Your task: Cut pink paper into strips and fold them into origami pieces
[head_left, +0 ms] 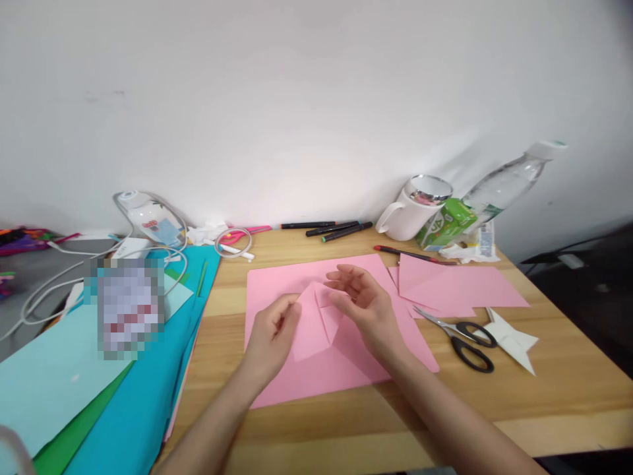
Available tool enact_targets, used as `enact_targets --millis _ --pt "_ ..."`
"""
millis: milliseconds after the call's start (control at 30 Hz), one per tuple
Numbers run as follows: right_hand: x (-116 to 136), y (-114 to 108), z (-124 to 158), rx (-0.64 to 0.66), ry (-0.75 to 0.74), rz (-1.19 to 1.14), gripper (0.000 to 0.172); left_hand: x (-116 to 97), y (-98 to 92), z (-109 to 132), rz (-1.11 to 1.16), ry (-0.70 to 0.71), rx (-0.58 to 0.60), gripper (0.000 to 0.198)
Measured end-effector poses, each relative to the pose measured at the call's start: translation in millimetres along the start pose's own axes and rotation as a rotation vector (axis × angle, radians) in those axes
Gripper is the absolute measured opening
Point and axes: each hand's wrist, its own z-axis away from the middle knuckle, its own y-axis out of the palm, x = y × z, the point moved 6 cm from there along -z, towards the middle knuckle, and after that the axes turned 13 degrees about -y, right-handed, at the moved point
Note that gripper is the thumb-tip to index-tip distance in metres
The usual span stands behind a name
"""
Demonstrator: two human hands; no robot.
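A folded piece of pink paper (312, 323) is held up between my hands, with a pointed top and a crease down its middle. My left hand (273, 336) pinches its left edge between thumb and curled fingers. On the other side, my right hand (364, 305) has its thumb against the paper's upper right flap, its fingers loosely curved behind. Below both hands lies a large pink sheet (277, 389) on the wooden table. Black-handled scissors (457, 334) rest just right of that sheet, slightly open, beside a white folded paper star (512, 340).
Cut pink pieces (459, 285) lie at the right. Behind them stand a white mug (409, 214), a green carton (448, 223) and a water bottle (509, 178). Black markers (336, 229) line the wall. Coloured paper (163, 369), a white bottle (155, 218) and a cable (30, 310) occupy the left.
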Motion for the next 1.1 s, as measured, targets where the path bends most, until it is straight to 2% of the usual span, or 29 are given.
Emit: enact_targets --millis 100,233,367,567,767,1000,1100 --pt "7 -2 -3 0.039 -0.107 0.073 0.027 4 0.5 -4 -0.086 0.002 0.045 0.022" --pt "14 6 0 0.215 -0.201 0.281 0.017 10 9.0 -5 -0.215 0.034 0.168 0.024" --pt "5 15 7 0.349 -0.105 0.339 0.009 11 14.4 -2 -0.281 0.066 0.206 0.028" --pt "-2 21 10 0.429 -0.031 0.36 0.009 10 17.2 0 -0.299 0.075 0.226 0.03" --pt "-4 14 7 0.389 0.049 0.369 0.009 12 15.1 -3 -0.332 0.077 0.197 0.026" --pt "1 -17 -12 0.127 0.001 0.34 0.011 5 5.8 -4 -0.193 -0.022 0.206 0.027" --pt "0 -11 -11 0.129 0.019 0.279 0.013 2 5.3 -4 -0.176 -0.026 0.198 0.028"
